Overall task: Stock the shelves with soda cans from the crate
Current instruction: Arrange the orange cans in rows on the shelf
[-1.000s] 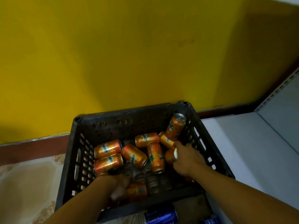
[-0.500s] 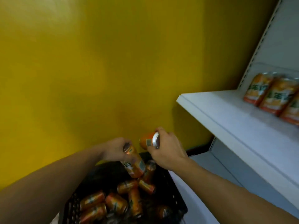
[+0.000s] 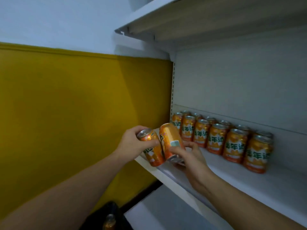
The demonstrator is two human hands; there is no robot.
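At the shelf (image 3: 240, 185) edge, the left hand (image 3: 132, 145) curls its fingers round a can (image 3: 153, 153), nearly upright; the right hand (image 3: 191, 157) clasps a second can (image 3: 171, 140), tilted, touching the first. Two rows of cans (image 3: 217, 138) stand behind. The crate (image 3: 99, 218) lies below.

Left hand (image 3: 132, 144), right hand (image 3: 191, 157) each grip a can (image 3: 154, 156).

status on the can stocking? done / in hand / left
Done: shelved cans stand upright in two rows on the shelf. In hand: the left hand grips one can and the right hand holds a tilted second can, both at the shelf's front left corner, not yet in line. Left: the crate below shows at least one more can; the rest of it is out of frame.
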